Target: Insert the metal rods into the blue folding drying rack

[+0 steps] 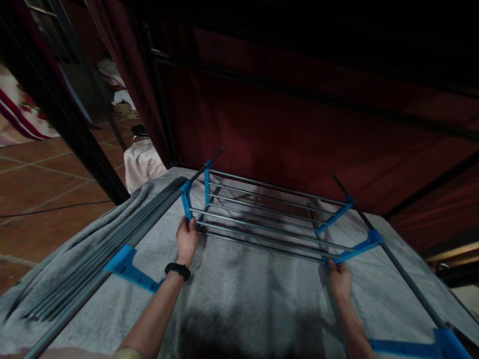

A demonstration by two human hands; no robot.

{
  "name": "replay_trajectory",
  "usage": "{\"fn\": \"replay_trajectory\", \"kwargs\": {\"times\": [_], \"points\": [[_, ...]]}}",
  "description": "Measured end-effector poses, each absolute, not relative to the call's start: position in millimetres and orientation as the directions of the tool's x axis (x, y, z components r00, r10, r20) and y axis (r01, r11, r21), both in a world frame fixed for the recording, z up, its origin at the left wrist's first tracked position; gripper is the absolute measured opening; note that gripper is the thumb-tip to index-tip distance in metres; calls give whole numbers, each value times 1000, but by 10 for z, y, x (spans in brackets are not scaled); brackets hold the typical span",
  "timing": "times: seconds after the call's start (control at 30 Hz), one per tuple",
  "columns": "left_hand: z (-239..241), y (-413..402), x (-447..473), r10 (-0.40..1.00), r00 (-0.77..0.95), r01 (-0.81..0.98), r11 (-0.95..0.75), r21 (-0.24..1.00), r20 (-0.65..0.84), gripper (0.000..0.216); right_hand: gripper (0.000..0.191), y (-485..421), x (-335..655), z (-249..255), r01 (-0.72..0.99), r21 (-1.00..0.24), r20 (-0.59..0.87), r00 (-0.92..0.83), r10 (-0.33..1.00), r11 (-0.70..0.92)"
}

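Note:
A partly built rack of thin grey metal rods (pixel 258 229) and blue plastic brackets lies on a grey blanket (pixel 239 294). My left hand (pixel 187 240), with a black band (pixel 177 270) on its wrist, is closed on the lower end of a left blue bracket (pixel 186 199). Across the rack, my right hand (pixel 340 285) pinches the lower end of a right blue bracket (pixel 359 249). Long grey poles (pixel 404 276) run through the brackets on both sides. Nearer to me are another left bracket (pixel 129 269) and another right bracket (pixel 411 348).
Several loose grey tubes (pixel 112 249) lie bundled along the left side of the blanket. A dark red curtain (pixel 280 134) hangs behind a black metal frame (pixel 232 75). To the left are a tiled floor (pixel 48 184) and a striped cloth (pixel 144 162).

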State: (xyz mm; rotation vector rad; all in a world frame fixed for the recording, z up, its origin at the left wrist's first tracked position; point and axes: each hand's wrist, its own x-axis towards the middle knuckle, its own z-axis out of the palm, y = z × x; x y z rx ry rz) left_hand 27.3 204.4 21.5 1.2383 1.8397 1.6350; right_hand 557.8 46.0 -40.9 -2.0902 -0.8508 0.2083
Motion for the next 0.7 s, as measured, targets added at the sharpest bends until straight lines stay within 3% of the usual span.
{"fn": "replay_trajectory", "kwargs": {"times": [0.2, 0.7], "points": [[396, 2145, 314, 812, -485, 381, -137, 914, 324, 6, 36, 617, 5613, -176, 514, -711, 135, 770, 624, -481], [392, 2265, 354, 827, -518, 422, 24, 906, 218, 11, 31, 913, 5519, -206, 492, -713, 131, 793, 595, -499]]}}
